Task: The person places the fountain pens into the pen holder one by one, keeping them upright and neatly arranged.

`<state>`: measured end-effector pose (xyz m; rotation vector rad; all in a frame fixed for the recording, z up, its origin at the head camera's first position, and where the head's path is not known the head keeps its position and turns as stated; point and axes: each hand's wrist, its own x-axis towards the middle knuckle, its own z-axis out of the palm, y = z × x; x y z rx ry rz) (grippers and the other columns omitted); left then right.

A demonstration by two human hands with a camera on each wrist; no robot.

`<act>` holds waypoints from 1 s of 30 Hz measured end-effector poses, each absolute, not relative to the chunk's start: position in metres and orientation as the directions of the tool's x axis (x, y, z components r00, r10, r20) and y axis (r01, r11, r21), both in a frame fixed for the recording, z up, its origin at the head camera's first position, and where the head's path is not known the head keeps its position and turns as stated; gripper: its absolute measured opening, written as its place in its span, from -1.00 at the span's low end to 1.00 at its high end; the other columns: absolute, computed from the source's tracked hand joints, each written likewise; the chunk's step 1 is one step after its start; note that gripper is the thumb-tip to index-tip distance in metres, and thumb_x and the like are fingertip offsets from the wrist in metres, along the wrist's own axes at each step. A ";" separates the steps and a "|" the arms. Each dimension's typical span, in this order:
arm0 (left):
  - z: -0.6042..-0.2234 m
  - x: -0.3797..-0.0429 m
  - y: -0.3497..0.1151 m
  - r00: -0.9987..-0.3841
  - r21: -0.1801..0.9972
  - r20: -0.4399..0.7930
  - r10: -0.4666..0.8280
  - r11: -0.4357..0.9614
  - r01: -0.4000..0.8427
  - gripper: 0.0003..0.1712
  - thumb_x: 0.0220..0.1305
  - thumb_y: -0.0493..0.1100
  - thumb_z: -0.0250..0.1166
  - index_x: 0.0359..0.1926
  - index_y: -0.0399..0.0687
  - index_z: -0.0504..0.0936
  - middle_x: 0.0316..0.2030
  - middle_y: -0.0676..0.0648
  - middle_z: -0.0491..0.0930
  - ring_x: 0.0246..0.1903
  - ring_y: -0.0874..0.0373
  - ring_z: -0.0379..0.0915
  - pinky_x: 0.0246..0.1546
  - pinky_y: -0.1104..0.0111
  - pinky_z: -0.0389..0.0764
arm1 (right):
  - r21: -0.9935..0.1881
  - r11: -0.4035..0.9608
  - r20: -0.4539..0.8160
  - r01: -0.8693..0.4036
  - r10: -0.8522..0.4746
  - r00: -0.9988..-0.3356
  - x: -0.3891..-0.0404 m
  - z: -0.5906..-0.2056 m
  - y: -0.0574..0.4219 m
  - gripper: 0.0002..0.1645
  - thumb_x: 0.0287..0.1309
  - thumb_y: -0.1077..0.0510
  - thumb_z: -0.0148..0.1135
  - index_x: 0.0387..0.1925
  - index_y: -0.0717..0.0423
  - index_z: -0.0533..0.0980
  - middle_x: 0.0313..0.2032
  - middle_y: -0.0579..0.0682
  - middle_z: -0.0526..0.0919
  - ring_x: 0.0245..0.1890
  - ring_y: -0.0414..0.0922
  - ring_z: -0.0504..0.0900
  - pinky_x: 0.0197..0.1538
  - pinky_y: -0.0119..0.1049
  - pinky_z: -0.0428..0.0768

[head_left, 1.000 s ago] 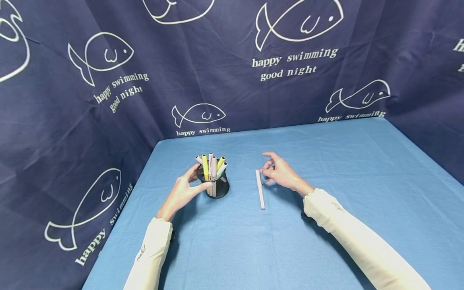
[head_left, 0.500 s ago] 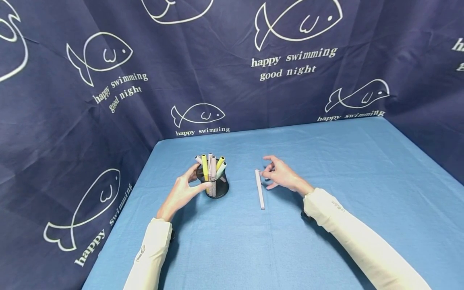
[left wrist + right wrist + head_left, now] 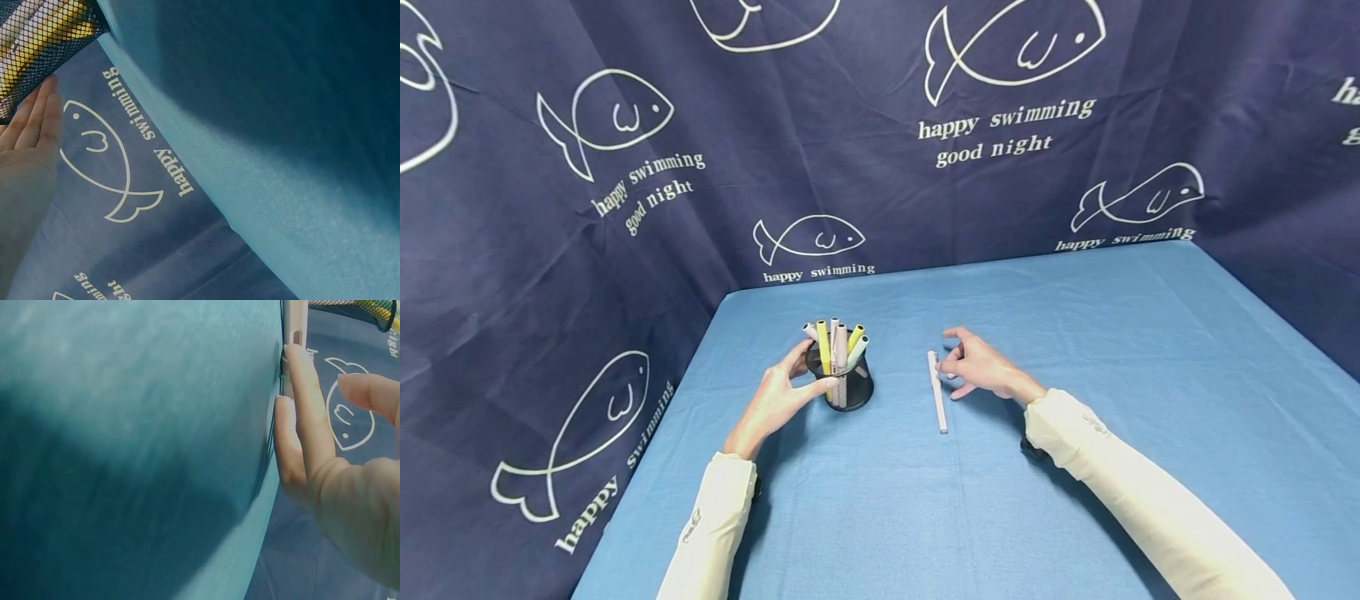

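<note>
A black mesh pen holder (image 3: 854,387) stands upright with several yellow, pale pink and mint-coloured pens (image 3: 841,346) inside. My left hand (image 3: 775,400) holds it from the left, thumb on the near side and fingers round the far side. In the left wrist view, my fingers (image 3: 40,115) lie along the mesh (image 3: 37,81). A pale pink capped pen (image 3: 938,400) lies on the blue cloth to the right of the holder. My right hand (image 3: 985,364) is at its far end. In the right wrist view, a fingertip (image 3: 294,353) touches the pen (image 3: 295,322), with thumb and fingers apart.
A light blue cloth (image 3: 880,517) covers the table. Dark blue curtains (image 3: 880,167) with white fish drawings and lettering hang behind it and along the left and right sides.
My right hand has shifted slightly toward the near side along the pen, its fingers lowering beside it. The left hand and the pen holder have stayed in place.
</note>
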<state>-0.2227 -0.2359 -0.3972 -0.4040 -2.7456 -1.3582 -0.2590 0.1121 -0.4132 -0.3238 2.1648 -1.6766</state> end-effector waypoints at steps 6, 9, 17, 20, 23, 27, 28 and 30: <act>-0.398 -0.223 -0.235 -0.965 0.771 0.159 0.209 0.585 0.253 0.00 0.24 0.11 0.52 0.56 -0.09 0.27 0.25 -0.20 0.59 0.23 -0.20 0.51 0.25 -0.10 0.46 | -0.962 0.267 -0.160 0.051 -0.402 -0.901 -0.258 -0.411 0.109 -0.13 0.43 0.34 0.13 0.57 0.39 -0.07 -0.12 0.23 0.49 -0.12 0.10 0.62 -0.18 -0.02 0.76; -0.399 -0.224 -0.235 -0.967 0.768 0.153 0.204 0.591 0.246 0.02 0.24 0.13 0.52 0.57 -0.09 0.26 0.26 -0.20 0.58 0.24 -0.19 0.51 0.25 -0.10 0.46 | -0.960 0.275 -0.166 0.056 -0.398 -0.902 -0.258 -0.411 0.107 -0.14 0.43 0.34 0.15 0.57 0.39 -0.06 -0.12 0.23 0.50 -0.15 0.08 0.63 -0.19 -0.04 0.76; -0.398 -0.224 -0.236 -0.970 0.770 0.140 0.197 0.594 0.231 0.05 0.22 0.15 0.53 0.58 -0.08 0.24 0.27 -0.22 0.57 0.26 -0.20 0.49 0.27 -0.11 0.44 | -0.951 0.305 -0.183 0.060 -0.394 -0.900 -0.259 -0.412 0.103 -0.15 0.42 0.33 0.13 0.56 0.40 -0.05 -0.16 0.23 0.53 -0.21 0.02 0.68 -0.21 -0.10 0.76; -0.398 -0.224 -0.236 -0.971 0.771 0.137 0.193 0.595 0.227 0.05 0.22 0.16 0.53 0.57 -0.08 0.24 0.26 -0.21 0.58 0.26 -0.20 0.49 0.27 -0.11 0.44 | -0.949 0.308 -0.195 0.073 -0.388 -0.901 -0.259 -0.411 0.101 -0.15 0.43 0.34 0.15 0.57 0.37 -0.04 -0.15 0.24 0.53 -0.18 0.05 0.68 -0.19 -0.10 0.76; -0.399 -0.223 -0.237 -0.972 0.771 0.135 0.193 0.596 0.226 0.05 0.22 0.16 0.53 0.57 -0.08 0.24 0.26 -0.21 0.58 0.26 -0.20 0.48 0.27 -0.12 0.43 | -0.947 0.312 -0.203 0.080 -0.384 -0.901 -0.259 -0.410 0.100 -0.14 0.43 0.34 0.15 0.57 0.36 -0.04 -0.12 0.26 0.53 -0.14 0.08 0.67 -0.18 -0.09 0.76; -0.399 -0.223 -0.237 -0.971 0.771 0.136 0.196 0.595 0.228 0.05 0.22 0.17 0.53 0.57 -0.06 0.24 0.26 -0.21 0.58 0.26 -0.20 0.48 0.28 -0.13 0.42 | -0.946 0.313 -0.204 0.081 -0.383 -0.901 -0.260 -0.412 0.098 -0.13 0.42 0.35 0.16 0.57 0.37 -0.05 -0.10 0.28 0.53 -0.12 0.11 0.66 -0.17 -0.07 0.76; -0.399 -0.223 -0.237 -0.971 0.772 0.136 0.197 0.594 0.228 0.05 0.22 0.17 0.53 0.57 -0.06 0.25 0.26 -0.20 0.58 0.26 -0.19 0.48 0.28 -0.13 0.42 | -0.946 0.314 -0.204 0.080 -0.383 -0.901 -0.260 -0.412 0.098 -0.13 0.41 0.36 0.16 0.57 0.38 -0.05 -0.10 0.28 0.54 -0.12 0.11 0.66 -0.18 -0.07 0.76; -0.399 -0.223 -0.237 -0.971 0.772 0.136 0.197 0.594 0.228 0.04 0.22 0.16 0.53 0.57 -0.05 0.25 0.25 -0.20 0.58 0.26 -0.19 0.48 0.28 -0.13 0.42 | -0.946 0.315 -0.203 0.079 -0.385 -0.900 -0.260 -0.412 0.097 -0.13 0.40 0.38 0.16 0.57 0.39 -0.05 -0.10 0.28 0.55 -0.12 0.12 0.66 -0.18 -0.08 0.76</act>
